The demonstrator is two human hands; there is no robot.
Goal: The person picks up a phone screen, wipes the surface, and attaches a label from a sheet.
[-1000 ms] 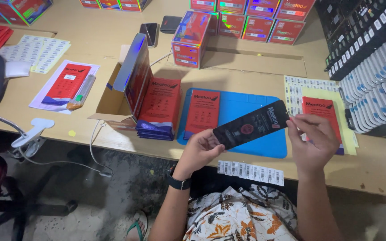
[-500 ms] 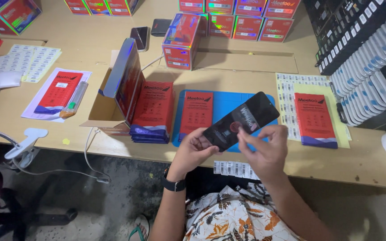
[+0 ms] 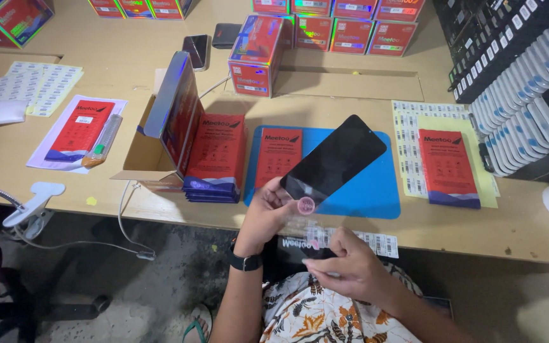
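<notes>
The tabletop [image 3: 128, 76] fills the upper frame; a blue mat [image 3: 376, 190] lies at its centre, a red packet [image 3: 277, 155] on the mat's left part; left of the mat stands an open cardboard box [image 3: 160, 127] beside a stack of red packets [image 3: 214, 159]; a barcode sticker sheet [image 3: 414, 121] lies to the right. The black glass panel [image 3: 335, 159] tilts above the mat at frame centre; the left hand [image 3: 265, 213] has its grip pinching the panel's lower end, where a small round pink tab [image 3: 306, 204] sits; the right hand [image 3: 347, 267], lower centre, pinches a clear film [image 3: 303, 228] peeled below the panel.
</notes>
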